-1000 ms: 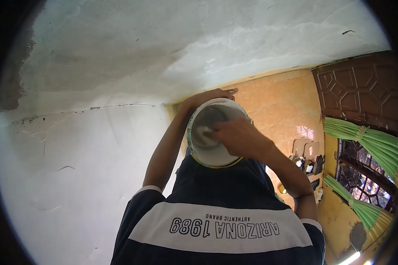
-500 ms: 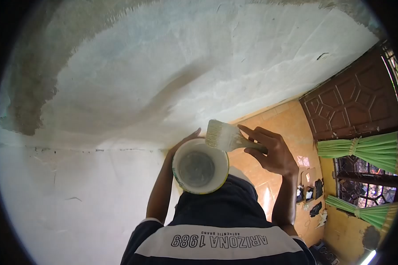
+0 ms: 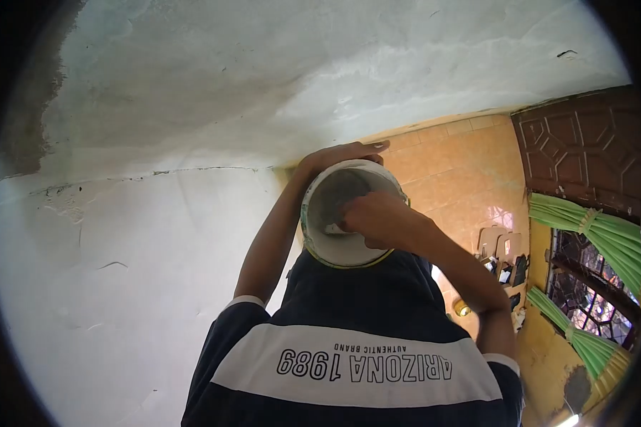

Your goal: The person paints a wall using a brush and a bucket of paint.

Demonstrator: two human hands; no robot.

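A round white bucket (image 3: 308, 226) with a yellow-edged rim and greyish contents is held up in front of my body. My left hand (image 3: 345, 152) wraps around its far side, fingers curled along the outside below the rim. Down inside the bucket, my right hand (image 3: 379, 222) is closed around the paintbrush (image 3: 335, 229). Only a small pale bit of the brush shows; the hand and the bucket hide the rest, bristles included.
A wall (image 3: 192, 92) with grey-white, partly damp-looking coating rises ahead, with a pale wall section (image 3: 142, 285) at left. Orange floor tiles (image 3: 449, 164) lie to the right. Beyond are a brown panelled door (image 3: 584, 149), green curtains (image 3: 570, 220) and a barred window (image 3: 584, 288).
My right hand has swung left and down, taking the paintbrush from above the rim into the bucket. The bucket and my left hand sit higher and further right in view, which has shifted.
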